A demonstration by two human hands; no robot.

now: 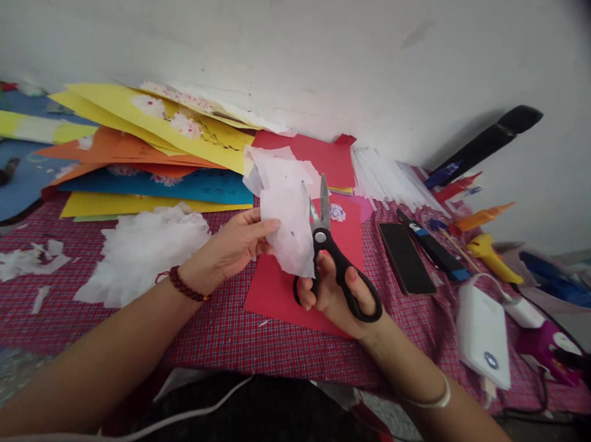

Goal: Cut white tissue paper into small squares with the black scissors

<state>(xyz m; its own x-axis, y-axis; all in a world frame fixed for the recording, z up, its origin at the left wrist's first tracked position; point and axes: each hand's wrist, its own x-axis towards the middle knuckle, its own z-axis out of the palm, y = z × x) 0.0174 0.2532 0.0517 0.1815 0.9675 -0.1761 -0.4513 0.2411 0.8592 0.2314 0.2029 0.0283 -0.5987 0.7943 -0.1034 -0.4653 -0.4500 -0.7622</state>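
Note:
Between the thumb and fingers of my left hand [247, 238] is a thin sheet of white tissue paper [288, 214], held up over the table. My right hand [338, 294] has its thumb and fingers through the handles of black-handled scissors [320, 236]. The scissor blades are parted and point away from me, right at the tissue paper's right edge. Below both hands lies red paper [276, 290]. A small round cluster of purple dots [337, 213] shows on the paper just beyond the blades.
A heap of cut white tissue [141, 251] and scraps [23, 261] lie left. Coloured cards [180, 134] are stacked behind, near white strips [391, 177]. On the right are a phone [407, 258], a white power bank [483, 332], and a yellow glue gun [493, 256].

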